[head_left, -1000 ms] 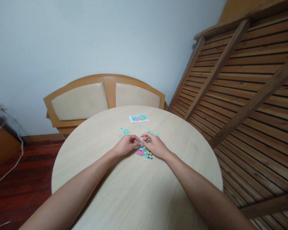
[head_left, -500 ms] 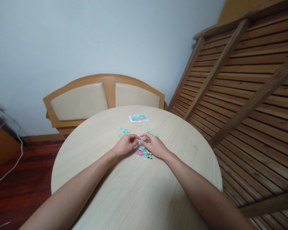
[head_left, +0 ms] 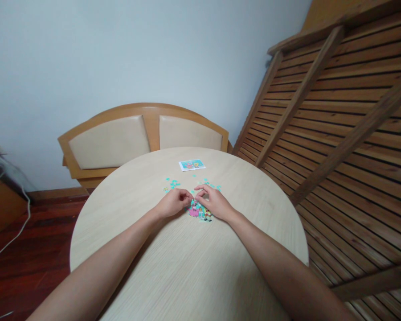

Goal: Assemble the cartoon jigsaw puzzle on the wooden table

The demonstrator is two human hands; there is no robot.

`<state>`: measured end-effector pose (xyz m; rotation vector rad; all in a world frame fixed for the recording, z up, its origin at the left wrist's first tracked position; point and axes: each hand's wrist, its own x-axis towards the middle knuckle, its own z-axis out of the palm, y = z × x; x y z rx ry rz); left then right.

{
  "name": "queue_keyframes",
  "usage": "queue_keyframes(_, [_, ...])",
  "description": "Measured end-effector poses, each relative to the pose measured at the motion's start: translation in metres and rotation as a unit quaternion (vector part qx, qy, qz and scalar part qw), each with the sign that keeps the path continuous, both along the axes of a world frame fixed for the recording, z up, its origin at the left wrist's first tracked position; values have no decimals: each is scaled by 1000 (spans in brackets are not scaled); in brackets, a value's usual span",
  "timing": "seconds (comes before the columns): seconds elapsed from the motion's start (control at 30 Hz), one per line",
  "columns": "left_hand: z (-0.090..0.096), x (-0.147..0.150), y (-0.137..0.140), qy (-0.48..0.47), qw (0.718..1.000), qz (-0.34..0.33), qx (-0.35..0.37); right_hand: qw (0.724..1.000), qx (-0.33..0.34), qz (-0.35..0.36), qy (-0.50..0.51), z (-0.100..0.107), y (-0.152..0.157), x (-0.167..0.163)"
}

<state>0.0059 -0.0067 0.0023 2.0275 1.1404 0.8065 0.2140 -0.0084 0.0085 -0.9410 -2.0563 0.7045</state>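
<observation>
Puzzle (head_left: 194,212) lies on the table (head_left: 187,272), well inside its edge.
Left hand (head_left: 172,203) bends inward, grip unclear; right hand (head_left: 216,203), thumb and finger apart, covers part. Loose pieces (head_left: 174,183) lie beyond, then picture card (head_left: 191,165).

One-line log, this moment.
left hand: at multicoloured flat jigsaw, grip contents unclear | right hand: same | rectangular turquoise picture card: on round pale table

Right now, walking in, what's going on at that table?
A person's left hand and right hand are close together at a colourful, seemingly part-joined jigsaw puzzle on a round table. Both curl in near its far side; whether either holds a piece is too small to tell. Loose turquoise pieces lie beyond the hands, with a picture sheet farther back.
</observation>
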Motion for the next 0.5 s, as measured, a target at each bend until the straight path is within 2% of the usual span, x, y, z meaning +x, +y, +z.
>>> queue_keyframes(0.5, [9,0,-4,128,989,40,57,998,5,-11,-64,-1,2,6])
